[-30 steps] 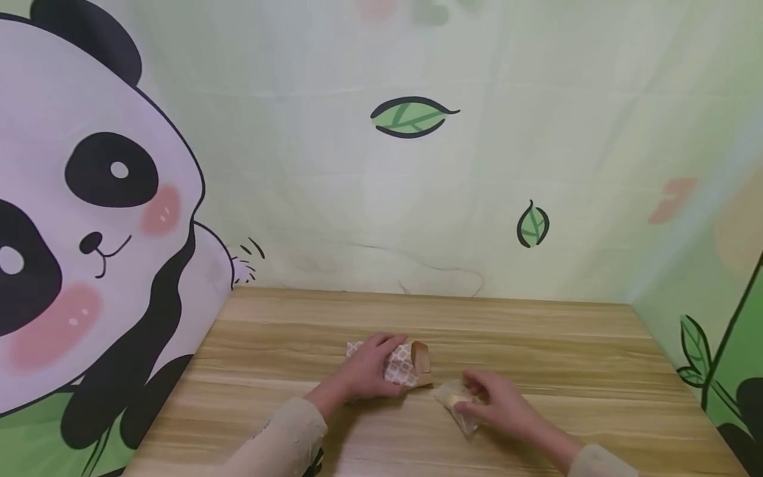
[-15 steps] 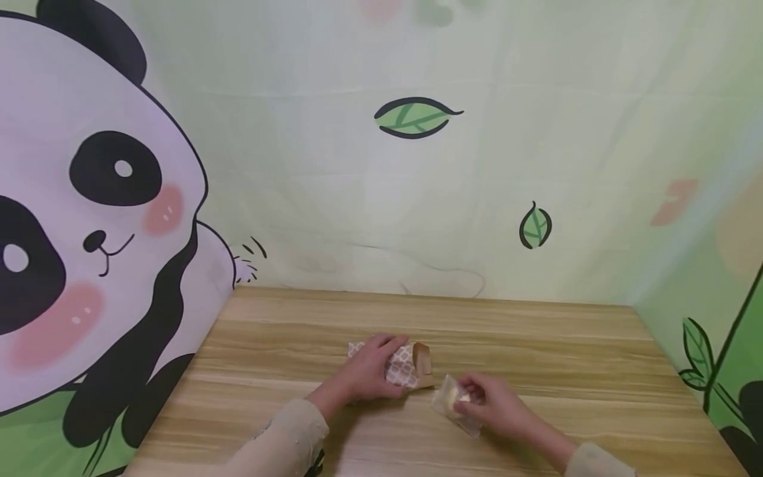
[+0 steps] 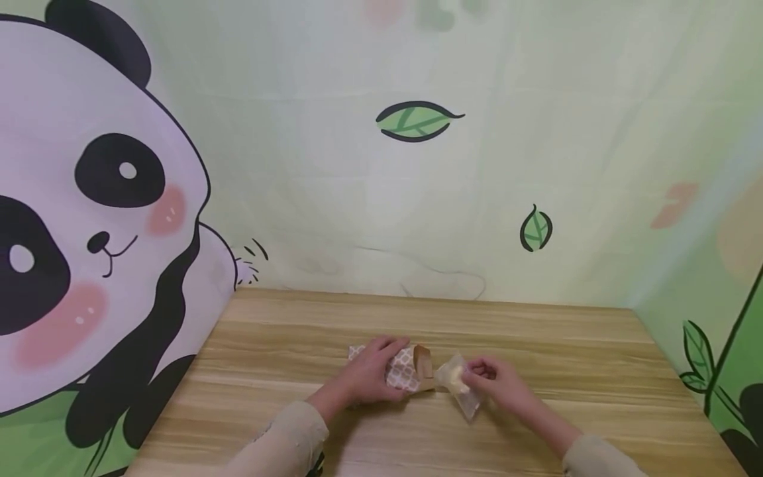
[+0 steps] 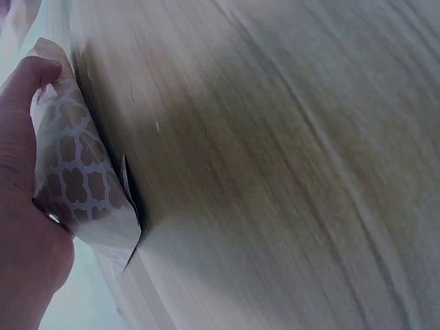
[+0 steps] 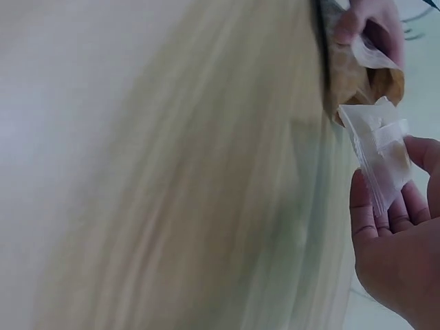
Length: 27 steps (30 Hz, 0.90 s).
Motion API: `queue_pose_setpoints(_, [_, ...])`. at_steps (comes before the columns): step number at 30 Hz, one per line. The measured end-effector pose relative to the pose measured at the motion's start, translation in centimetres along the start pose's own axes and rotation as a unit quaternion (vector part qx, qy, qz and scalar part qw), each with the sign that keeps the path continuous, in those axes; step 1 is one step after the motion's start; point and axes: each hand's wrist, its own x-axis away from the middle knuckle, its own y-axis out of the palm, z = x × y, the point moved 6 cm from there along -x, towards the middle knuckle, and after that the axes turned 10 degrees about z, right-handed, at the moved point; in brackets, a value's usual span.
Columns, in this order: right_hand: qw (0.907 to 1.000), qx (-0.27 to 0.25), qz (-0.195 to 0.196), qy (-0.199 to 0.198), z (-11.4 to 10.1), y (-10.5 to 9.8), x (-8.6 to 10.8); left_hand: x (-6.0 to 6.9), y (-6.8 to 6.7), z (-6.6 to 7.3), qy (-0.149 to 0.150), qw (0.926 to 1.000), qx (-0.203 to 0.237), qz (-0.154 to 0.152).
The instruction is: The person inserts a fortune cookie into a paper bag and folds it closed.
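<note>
A small brown kraft paper bag [image 3: 403,371] with a white lattice print lies on its side, its mouth turned right. My left hand [image 3: 371,372] grips it from above, thumb on the near side; in the left wrist view the thumb presses on the bag's printed side [image 4: 79,165]. Just right of the mouth, a small translucent packet [image 3: 457,384] with something pale yellow inside is pinched between thumb and fingers of my right hand [image 3: 499,385]. The right wrist view has this packet [image 5: 379,148] right by the bag's open end [image 5: 381,86]. What the bag contains is hidden.
A wood-grain table [image 3: 286,318] lies under both hands. Behind it hangs a pale green backdrop [image 3: 334,192] printed with leaves and a large panda [image 3: 179,278] on the left. Beige sleeves [image 3: 292,430] cover the forearms.
My right hand has lifted the packet a little and moved it up towards the bag's mouth, turning it on the way. The left hand and the bag have stayed in place.
</note>
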Motion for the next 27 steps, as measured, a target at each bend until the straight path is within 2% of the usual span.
queue_pose_setpoints(3, [0.9992,0.013,0.03,0.025,0.1,0.1,-0.9,0.1,0.1,0.0,-0.007,1.0,0.005,-0.004])
queue_pose_setpoints(6, [0.9982,0.031,0.037,0.035,-0.1,0.6,-1.9,0.2,0.2,0.0,-0.013,0.9998,0.012,-0.004])
queue_pose_setpoints(15, [0.9971,0.076,0.008,-0.007,-1.4,1.8,-4.5,-0.2,0.9,0.5,-0.009,0.9999,0.005,-0.005])
queue_pose_setpoints(19, [0.9964,0.084,0.003,-0.011,-1.6,2.3,-5.2,-0.3,1.1,0.8,-0.011,0.9999,0.01,-0.007])
queue_pose_setpoints(27, [0.9966,0.046,0.069,-0.002,-0.8,3.4,-5.7,-0.4,1.2,0.7,-0.012,0.9998,0.012,-0.005])
